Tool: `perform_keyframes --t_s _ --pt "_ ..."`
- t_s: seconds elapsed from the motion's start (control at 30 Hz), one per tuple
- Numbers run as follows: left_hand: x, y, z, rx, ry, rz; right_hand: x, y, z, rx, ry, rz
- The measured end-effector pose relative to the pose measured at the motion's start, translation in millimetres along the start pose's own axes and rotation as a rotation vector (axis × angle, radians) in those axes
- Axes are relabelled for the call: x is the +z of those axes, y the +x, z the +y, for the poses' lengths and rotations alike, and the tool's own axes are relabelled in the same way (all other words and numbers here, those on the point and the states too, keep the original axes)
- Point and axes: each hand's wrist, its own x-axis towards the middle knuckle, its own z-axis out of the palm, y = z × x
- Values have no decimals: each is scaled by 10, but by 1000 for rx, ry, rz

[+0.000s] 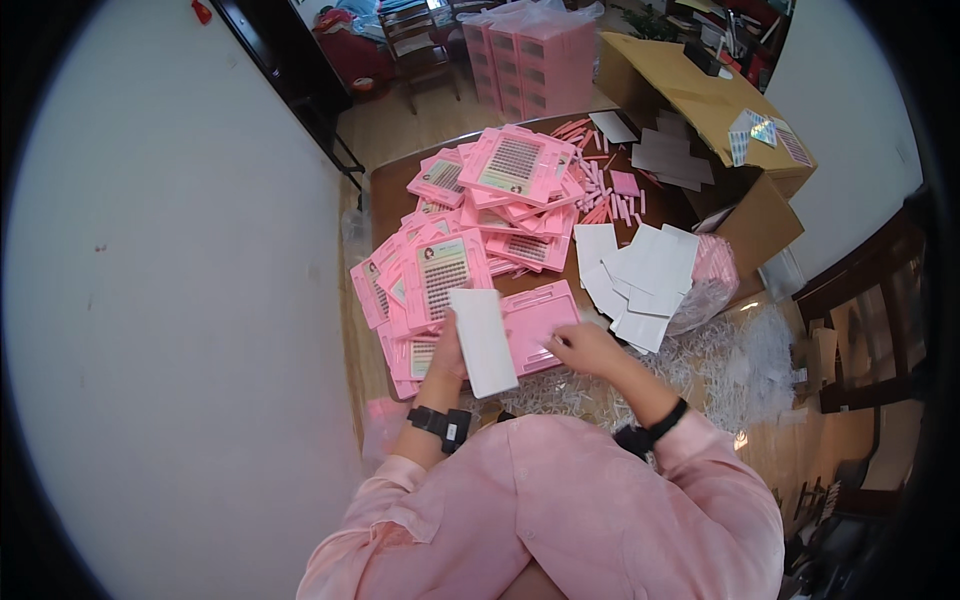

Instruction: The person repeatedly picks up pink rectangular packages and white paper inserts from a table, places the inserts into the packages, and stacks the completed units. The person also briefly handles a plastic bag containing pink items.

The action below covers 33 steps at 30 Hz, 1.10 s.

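Note:
My left hand (450, 349) grips a white, narrow rectangular piece (484, 345), a flat box or folded card, held tilted above the table's near edge. Over the right side of an empty pink plastic tray (536, 304) is my right hand (592, 349), its fingers curled. Blur hides whether it touches the tray or pinches anything small. Left of the tray, pink cases of false lash clusters (444, 281) lie in an overlapping heap. A taller pile of the same lash cases (517, 165) rises behind them.
Loose white cards or flat boxes (649, 270) overlap at the right. Small pink tubes and sticks (596, 184) lie scattered behind. An open cardboard box (675, 75) stands at the back right, with shredded paper (720, 367) on the floor and pink drawer units (525, 60) beyond.

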Motion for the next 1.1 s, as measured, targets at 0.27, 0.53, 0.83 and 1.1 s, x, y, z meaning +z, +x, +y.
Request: perform_keyframes --t_s 0.27,0.53,0.83,1.1 --pt "105 83 -361 -101 -31 -14 384 606 -494 105 603 142" --pt "97 8 -540 -77 -50 100 639 604 -295 231 879 -10" --pt "-133 62 -322 -13 -105 247 406 107 53 -193 308 -103" --pt "-149 40 334 394 163 338 327 -1678 1615 599 -846 -1221"
